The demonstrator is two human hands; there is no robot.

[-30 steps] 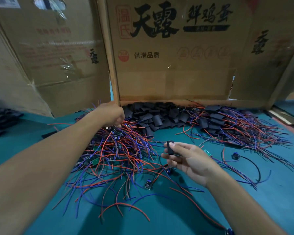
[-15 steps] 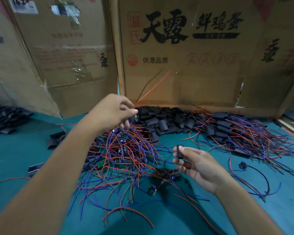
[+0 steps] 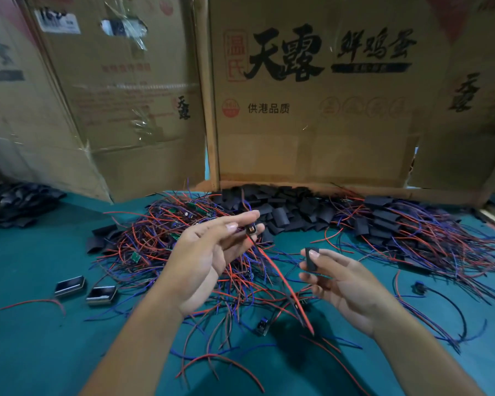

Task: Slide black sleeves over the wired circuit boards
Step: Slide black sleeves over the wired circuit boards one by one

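Observation:
My left hand (image 3: 209, 252) is raised over the wire pile and pinches a small wired circuit board (image 3: 251, 230) at its fingertips. The board's red and black wires (image 3: 280, 277) hang down to the right. My right hand (image 3: 343, 284) pinches a short black sleeve (image 3: 311, 258) between thumb and fingers, a little below and right of the board. The two are apart. A heap of loose black sleeves (image 3: 292, 210) lies at the back, against the cardboard. A tangle of unsleeved wired boards (image 3: 166, 241) covers the green table under my left hand.
Cardboard boxes (image 3: 312, 110) wall off the back. Sleeved boards with wires (image 3: 406, 227) are piled at the right. Two small shiny rectangular parts (image 3: 85, 290) lie at the left on the green table (image 3: 40, 338). More black sleeves (image 3: 17, 201) sit at the far left.
My left hand drew one wired board out of the pile and brought it toward my right hand. The right hand stays put, still holding the sleeve.

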